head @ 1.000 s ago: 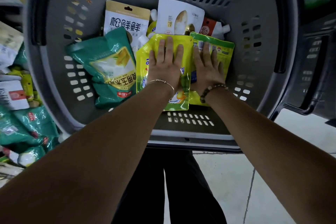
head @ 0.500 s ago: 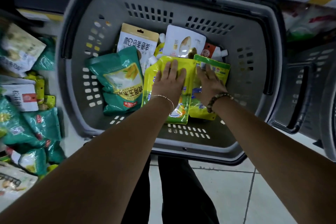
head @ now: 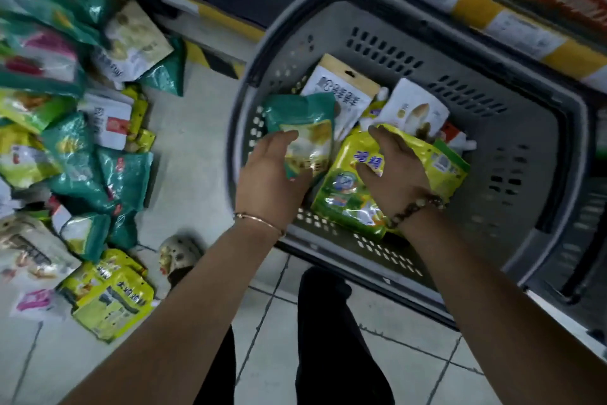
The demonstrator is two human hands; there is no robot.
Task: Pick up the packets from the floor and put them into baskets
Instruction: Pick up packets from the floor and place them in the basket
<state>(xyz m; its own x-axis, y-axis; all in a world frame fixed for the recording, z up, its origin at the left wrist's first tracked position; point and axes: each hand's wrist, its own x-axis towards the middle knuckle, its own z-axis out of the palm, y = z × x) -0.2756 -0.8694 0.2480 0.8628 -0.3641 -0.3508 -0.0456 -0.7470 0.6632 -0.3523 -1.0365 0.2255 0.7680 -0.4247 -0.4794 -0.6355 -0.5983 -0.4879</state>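
Nearest, dark trouser legs (head: 328, 339) on pale floor tiles (head: 266, 371); both bare forearms reach forward over the near rim of a grey basket (head: 525, 148); a thin bangle (head: 259, 220) on the left wrist, a beaded bracelet (head: 414, 207) on the right. At the basket's near left corner the left hand (head: 272, 174), fingers curved over the near edge of a green packet (head: 302, 115), thumb by that packet's lower edge; blur too heavy to tell whether it grips or only rests there. Just beside it, toward the basket's middle, the right hand (head: 394, 174), fingers spread apart and loosely bent, tips resting on a yellow packet (head: 348, 201) that lies by the near wall; not closed on it. A second yellow-green packet (head: 450, 164) shows at the far side of that hand, partly under the first. Beyond these, toward the far wall: a white packet with tan header (head: 341, 82), tilted behind the green one; a white pouch (head: 414, 109) just to its right. On the floor left of the basket, well apart from both hands, a loose heap of packets (head: 98, 174), green, yellow and white, overlapping; yellow ones nearest, green and white toward the far left. Farthest, a shelf edge (head: 460, 0) with a yellow strip and price labels, running behind the basket's far rim.
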